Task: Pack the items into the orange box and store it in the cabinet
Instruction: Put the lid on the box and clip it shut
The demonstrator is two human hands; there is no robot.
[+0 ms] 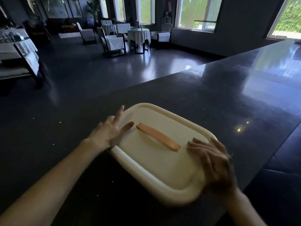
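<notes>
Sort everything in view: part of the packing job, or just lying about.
Job: cream rounded plastic lid with orange handle; left hand and right hand touching it; black speckled countertop beneath.
Lying about: white-covered chairs; round table with white cloth.

A dim, large dining room with dark walls (236, 25) and a glossy dark floor (97, 74) that mirrors pale window light. Tall windows (195, 13) along the far wall show bright green foliage outside. Near them stands a round table (139, 35) draped in white cloth, with dark-framed chairs (112, 43) in white covers around it. A leafy plant (93, 8) rises at the back. A long, polished black counter (244, 95) stretches away to the right, reflecting the windows.
</notes>
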